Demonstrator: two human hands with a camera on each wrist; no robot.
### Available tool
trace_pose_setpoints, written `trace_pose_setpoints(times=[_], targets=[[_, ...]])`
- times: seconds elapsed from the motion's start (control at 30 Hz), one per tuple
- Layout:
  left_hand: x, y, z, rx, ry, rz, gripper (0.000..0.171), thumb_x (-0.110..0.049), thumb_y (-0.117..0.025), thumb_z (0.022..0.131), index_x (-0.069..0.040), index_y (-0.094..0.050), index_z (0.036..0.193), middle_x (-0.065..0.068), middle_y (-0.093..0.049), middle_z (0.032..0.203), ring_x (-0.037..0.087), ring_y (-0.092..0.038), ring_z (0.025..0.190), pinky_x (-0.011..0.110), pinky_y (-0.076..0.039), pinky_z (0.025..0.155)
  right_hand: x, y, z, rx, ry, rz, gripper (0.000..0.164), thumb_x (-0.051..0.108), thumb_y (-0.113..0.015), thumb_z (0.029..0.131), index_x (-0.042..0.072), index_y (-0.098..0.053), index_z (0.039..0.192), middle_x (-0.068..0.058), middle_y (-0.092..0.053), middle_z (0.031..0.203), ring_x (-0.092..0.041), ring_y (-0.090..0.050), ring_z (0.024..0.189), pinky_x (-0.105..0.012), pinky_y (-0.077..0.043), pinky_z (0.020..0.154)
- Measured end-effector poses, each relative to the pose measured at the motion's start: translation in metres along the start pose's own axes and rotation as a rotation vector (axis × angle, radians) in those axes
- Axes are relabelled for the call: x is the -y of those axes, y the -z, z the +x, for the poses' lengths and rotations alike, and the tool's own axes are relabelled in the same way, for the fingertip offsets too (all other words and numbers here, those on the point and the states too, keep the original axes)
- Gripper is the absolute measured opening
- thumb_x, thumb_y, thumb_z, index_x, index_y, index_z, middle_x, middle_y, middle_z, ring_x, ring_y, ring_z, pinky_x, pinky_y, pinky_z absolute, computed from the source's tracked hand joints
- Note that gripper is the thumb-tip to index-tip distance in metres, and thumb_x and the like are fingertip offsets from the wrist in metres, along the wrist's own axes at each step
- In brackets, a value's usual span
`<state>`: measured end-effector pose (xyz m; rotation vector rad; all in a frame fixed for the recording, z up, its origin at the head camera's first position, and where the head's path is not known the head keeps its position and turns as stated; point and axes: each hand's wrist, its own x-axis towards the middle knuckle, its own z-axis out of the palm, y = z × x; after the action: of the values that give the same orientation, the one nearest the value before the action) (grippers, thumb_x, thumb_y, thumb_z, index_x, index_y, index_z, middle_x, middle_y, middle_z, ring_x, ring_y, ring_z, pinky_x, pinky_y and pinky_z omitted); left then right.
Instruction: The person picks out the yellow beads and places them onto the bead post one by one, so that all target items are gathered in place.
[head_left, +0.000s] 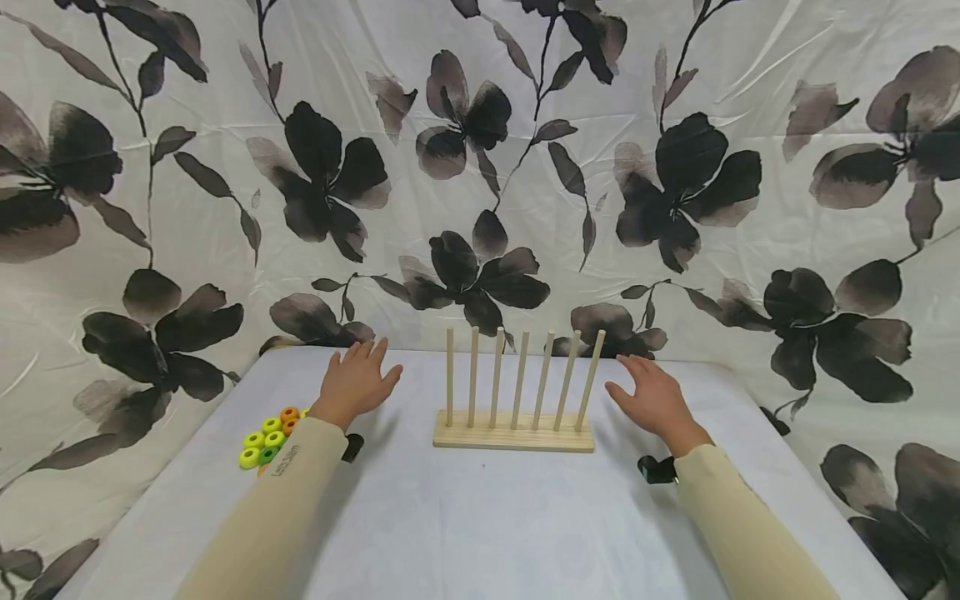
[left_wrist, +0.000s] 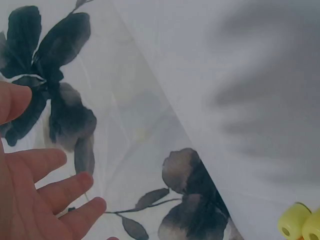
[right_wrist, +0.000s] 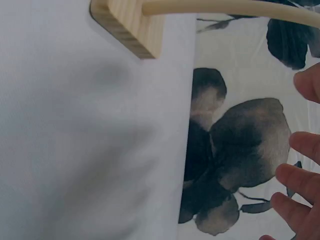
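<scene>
My left hand (head_left: 356, 385) hovers over the left part of the table with its fingers spread and holds nothing. Below and left of it lies a cluster of yellow, green and orange beads (head_left: 272, 437), partly hidden by my sleeve. A wooden rack (head_left: 513, 437) with a row of several upright pegs (head_left: 521, 379) stands between my hands. Just right of the rack is my right hand (head_left: 654, 398), fingers extended, touching nothing. Two yellow beads (left_wrist: 294, 221) show at the corner of the left wrist view. One end of the rack base (right_wrist: 135, 25) appears in the right wrist view.
A white cloth covers the table (head_left: 480, 525). Behind it hangs a pale curtain (head_left: 585, 275) printed with dark flowers. The table's far edge runs close behind the rack. Black straps (head_left: 657, 469) sit on both wrists.
</scene>
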<state>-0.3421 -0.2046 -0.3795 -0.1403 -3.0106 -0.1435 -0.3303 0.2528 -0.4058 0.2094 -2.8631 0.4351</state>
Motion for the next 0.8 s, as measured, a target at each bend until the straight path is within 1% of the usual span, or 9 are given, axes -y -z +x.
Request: trace_pose_setpoints(times=[0.13, 0.33, 0.47, 0.6, 0.8], targets=[[0.007, 0.003, -0.008, 0.003, -0.001, -0.006, 0.069, -0.047, -0.039, 0.1, -0.003, -0.028, 0.152, 0.024, -0.035, 0.152, 0.045, -0.03, 0.141, 0.066, -0.02, 0.114, 0.001, -0.005, -0.005, 0.01, 0.015, 0.046, 0.058, 0.036, -0.054, 0.095, 0.003, -0.045, 0.142, -0.025, -0.043, 0.145, -0.045, -0.041, 0.133, -0.063, -0.034, 0.107], [0.016, 0.006, -0.018, 0.011, 0.007, -0.026, 0.068, -0.047, -0.039, 0.1, -0.002, -0.029, 0.151, 0.025, -0.042, 0.147, 0.044, -0.036, 0.137, 0.068, -0.022, 0.112, -0.001, -0.016, -0.011, 0.067, -0.01, 0.139, 0.058, 0.036, -0.055, 0.095, 0.004, -0.045, 0.142, -0.024, -0.042, 0.146, -0.043, -0.039, 0.135, -0.061, -0.033, 0.11], [0.019, 0.005, -0.022, 0.018, 0.005, -0.023, 0.068, -0.046, -0.039, 0.1, -0.002, -0.03, 0.151, 0.026, -0.044, 0.145, 0.044, -0.039, 0.135, 0.068, -0.024, 0.111, -0.002, -0.022, -0.015, 0.106, -0.017, 0.203, 0.057, 0.036, -0.056, 0.095, 0.006, -0.045, 0.143, -0.023, -0.041, 0.148, -0.043, -0.036, 0.138, -0.06, -0.031, 0.111], [0.022, 0.003, -0.027, 0.033, 0.015, -0.028, 0.068, -0.046, -0.039, 0.1, 0.0, -0.032, 0.15, 0.027, -0.044, 0.145, 0.044, -0.039, 0.135, 0.067, -0.024, 0.111, -0.002, -0.027, -0.017, 0.137, -0.005, 0.249, 0.056, 0.034, -0.056, 0.096, 0.008, -0.044, 0.143, -0.022, -0.039, 0.15, -0.043, -0.034, 0.139, -0.061, -0.03, 0.112], [0.03, -0.001, -0.033, 0.023, 0.021, -0.032, 0.067, -0.045, -0.041, 0.1, 0.001, -0.034, 0.148, 0.028, -0.046, 0.143, 0.045, -0.041, 0.133, 0.067, -0.027, 0.11, 0.001, -0.032, -0.021, 0.17, 0.003, 0.296, 0.055, 0.034, -0.057, 0.095, 0.01, -0.045, 0.144, -0.021, -0.038, 0.151, -0.043, -0.032, 0.14, -0.062, -0.029, 0.112]])
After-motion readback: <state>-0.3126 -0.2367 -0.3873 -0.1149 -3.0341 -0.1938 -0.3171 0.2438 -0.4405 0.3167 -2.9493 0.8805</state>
